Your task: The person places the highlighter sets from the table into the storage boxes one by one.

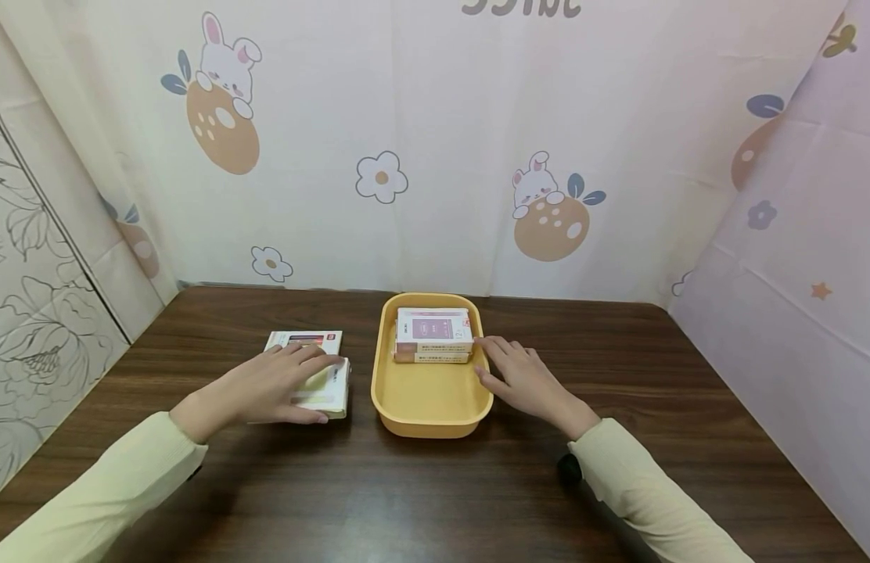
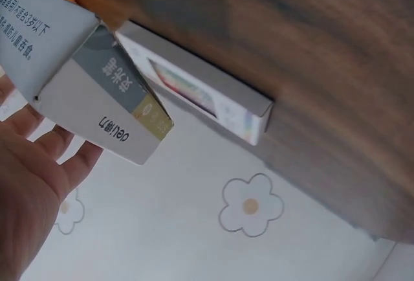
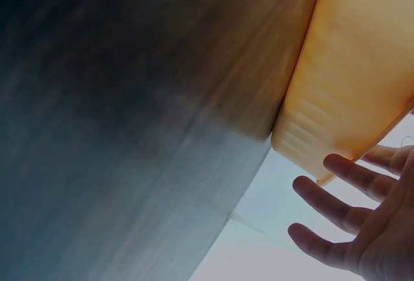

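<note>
Grip matters most here: my left hand (image 1: 269, 383) holds the white-and-yellow box (image 1: 332, 391) from above, thumb at the near side and fingers reaching across the top. I judge that even, light pressure from thumb and fingertips will do, since thin card tends to buckle if squeezed hard. I'd keep the box level and its corner clear of the flat box (image 1: 328, 341) just beyond it, so the two don't scrape. Whether mine is fully off the desk (image 1: 421, 500), I cannot tell.

My right hand (image 1: 523, 381) is loosely spread, fingertips at the right-hand rim of the yellow tray (image 1: 432, 403), pinching nothing that I can make out. A soft touch there should be enough to steady the tray; a shove could slide it over the smooth wood.

The box lies to the left of the tray, near it but apart. Its end, seen from my left wrist, is mostly white, with a grey band, a small olive-yellow patch, the "deli" name and Chinese characters. An adjoining pale face carries more lines of print, and the edges look crisp. In the tray's far half sits a stack of purple-and-white boxes (image 1: 433, 327), leaving the near half bare.
</note>
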